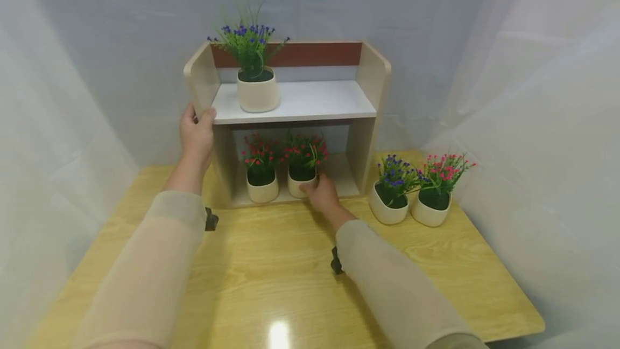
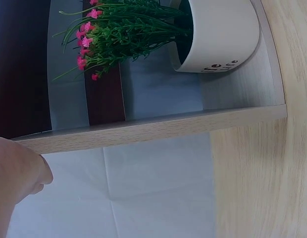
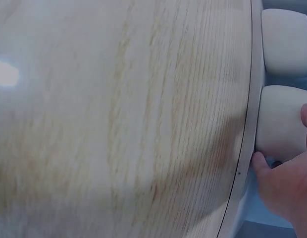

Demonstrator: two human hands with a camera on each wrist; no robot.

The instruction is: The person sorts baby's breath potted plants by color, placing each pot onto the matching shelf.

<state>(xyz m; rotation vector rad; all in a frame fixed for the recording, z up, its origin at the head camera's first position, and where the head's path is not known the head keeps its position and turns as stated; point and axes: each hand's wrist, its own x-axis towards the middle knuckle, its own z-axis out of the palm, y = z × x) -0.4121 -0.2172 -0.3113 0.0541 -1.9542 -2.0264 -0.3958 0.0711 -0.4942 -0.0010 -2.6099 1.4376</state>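
Note:
My left hand (image 1: 196,136) grips the left side panel (image 1: 201,77) of a two-tier wooden shelf, thumb at the front near the upper board. The left wrist view shows this hand (image 2: 17,171) at the panel's edge. Low down, my right hand (image 1: 323,195) holds a white flowerpot (image 1: 299,185) with red flowers on the bottom board. The right wrist view has the fingers of this hand (image 3: 287,188) around the pot (image 3: 282,121), close behind the board's front edge. Just left of it stands a second red-flowered pot (image 1: 263,190). A purple-flowered pot (image 1: 258,93) sits on the upper board.
Right of the shelf, two more pots stand side by side on the wooden table (image 1: 261,263): one with purple flowers (image 1: 387,211), the other with pink ones (image 1: 430,213). Pale sheeting (image 1: 436,31) hangs behind and along both sides.

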